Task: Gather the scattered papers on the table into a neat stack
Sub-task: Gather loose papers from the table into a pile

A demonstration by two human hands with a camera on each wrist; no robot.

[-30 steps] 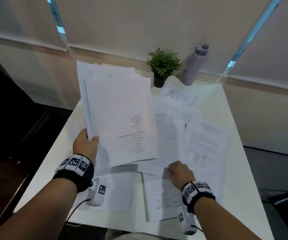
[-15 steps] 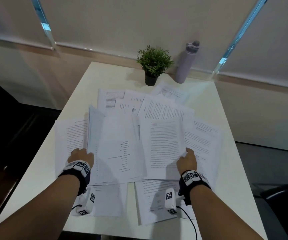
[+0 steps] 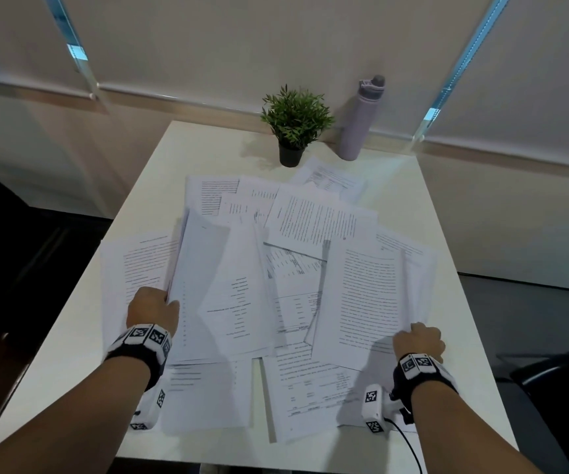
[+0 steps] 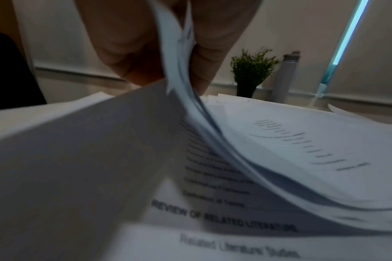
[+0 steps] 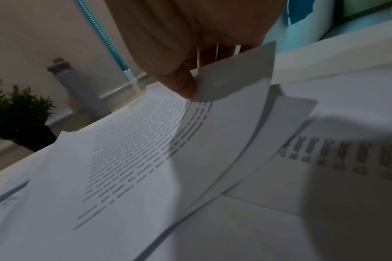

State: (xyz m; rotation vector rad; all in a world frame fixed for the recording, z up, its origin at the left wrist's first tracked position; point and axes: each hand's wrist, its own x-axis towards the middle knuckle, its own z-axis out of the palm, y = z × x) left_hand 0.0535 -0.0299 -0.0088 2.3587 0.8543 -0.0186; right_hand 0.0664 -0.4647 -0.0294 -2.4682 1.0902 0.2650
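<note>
Printed white papers [image 3: 314, 220] lie scattered and overlapping across the white table [image 3: 447, 388]. My left hand [image 3: 155, 307] pinches the near left edge of a sheaf of sheets [image 3: 214, 289], which curls up between thumb and fingers [image 4: 132, 58] in the left wrist view. My right hand [image 3: 418, 340] pinches the near right corner of a text page [image 3: 365, 295]; its thumb [image 5: 181, 83] lies on top of the lifted page [image 5: 132, 151]. More pages [image 3: 310, 395] lie flat under both wrists.
A small potted plant [image 3: 293, 124] and a lilac water bottle [image 3: 361, 118] stand at the table's far edge, by the wall. The floor drops away dark on the left, and a dark chair [image 3: 556, 381] sits at the right.
The left hand has brought its raised sheaf down onto the pile. The right hand slid from the middle sheets out to the right and took hold of a page corner.
</note>
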